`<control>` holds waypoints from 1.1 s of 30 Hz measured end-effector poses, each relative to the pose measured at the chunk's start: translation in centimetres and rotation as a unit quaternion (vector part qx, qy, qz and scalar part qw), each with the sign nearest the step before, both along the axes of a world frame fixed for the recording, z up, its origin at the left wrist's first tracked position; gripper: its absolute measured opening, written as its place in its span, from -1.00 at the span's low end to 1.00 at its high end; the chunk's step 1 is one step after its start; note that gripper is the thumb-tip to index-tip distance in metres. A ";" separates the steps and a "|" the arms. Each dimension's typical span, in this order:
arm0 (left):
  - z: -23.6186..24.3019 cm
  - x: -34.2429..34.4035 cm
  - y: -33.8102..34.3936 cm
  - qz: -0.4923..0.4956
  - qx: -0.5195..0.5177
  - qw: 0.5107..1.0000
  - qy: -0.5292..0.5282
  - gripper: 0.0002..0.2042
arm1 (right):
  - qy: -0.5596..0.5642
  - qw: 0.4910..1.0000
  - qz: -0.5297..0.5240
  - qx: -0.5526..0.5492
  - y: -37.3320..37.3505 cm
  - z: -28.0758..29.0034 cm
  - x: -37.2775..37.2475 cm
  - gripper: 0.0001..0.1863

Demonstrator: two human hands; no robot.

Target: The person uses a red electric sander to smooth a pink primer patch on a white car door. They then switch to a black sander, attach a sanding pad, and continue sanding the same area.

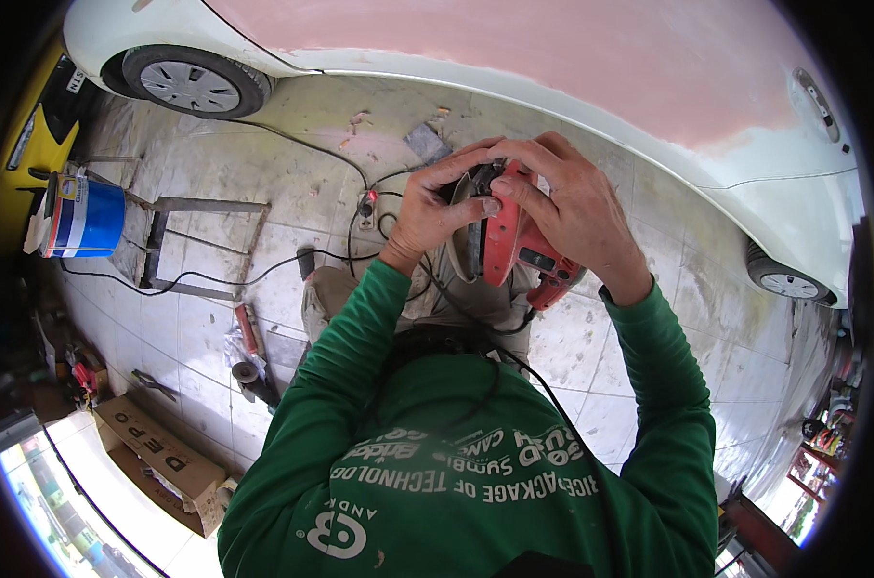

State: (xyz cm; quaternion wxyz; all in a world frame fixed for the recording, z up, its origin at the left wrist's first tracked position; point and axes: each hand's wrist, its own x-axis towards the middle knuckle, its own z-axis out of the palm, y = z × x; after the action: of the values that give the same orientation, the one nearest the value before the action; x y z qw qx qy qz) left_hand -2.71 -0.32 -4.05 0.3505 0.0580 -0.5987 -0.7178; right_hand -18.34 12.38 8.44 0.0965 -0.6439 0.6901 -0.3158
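Between my two hands I hold a red power sander (502, 236) with a dark side and a pale pad edge, tipped up above my bent legs. My left hand (442, 207) grips its upper left part, thumb pressed at the dark edge. My right hand (567, 212) wraps over the red body from the right, fingers meeting those of the left at the top. The sander's handle (552, 289) angles down to the lower right, with a black cord below it. What lies under my fingers is hidden.
A white car with pink patches (591, 58) spans the top. A lit power strip (367, 212), cords, metal frame (206, 205), blue bucket (90, 236) and hand tools (249, 328) lie leftward. A cardboard box (148, 438) is lower left; a yellow vehicle (27, 125) is at the far left.
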 end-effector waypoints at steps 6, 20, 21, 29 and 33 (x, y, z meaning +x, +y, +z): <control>0.5 1.2 -0.1 -0.013 -0.026 0.999 0.016 -0.32 | -0.020 0.999 -0.033 0.018 -0.3 0.1 1.3 -0.76; -0.6 1.5 1.8 0.037 0.084 0.993 0.078 -0.56 | -0.038 0.997 -0.063 0.030 -0.1 0.3 3.3 -0.89; -0.7 1.8 1.5 0.037 0.047 0.996 0.061 -0.56 | -0.042 0.997 -0.064 0.025 0.0 0.1 3.3 -0.89; -1.2 2.9 1.5 0.026 -0.027 0.996 0.077 -0.54 | -0.063 0.996 -0.065 0.027 0.1 -0.2 2.6 -0.90; -1.3 2.7 1.0 0.015 -0.047 0.997 0.055 -0.53 | -0.088 0.993 -0.067 0.031 0.3 -0.3 2.3 -0.90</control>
State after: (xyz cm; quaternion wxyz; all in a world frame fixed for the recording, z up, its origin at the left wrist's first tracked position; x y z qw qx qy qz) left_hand -0.06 0.66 -5.34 0.3964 0.0109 -0.6109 -0.6852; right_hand -16.07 12.73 8.09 0.1558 -0.5623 0.7303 -0.3553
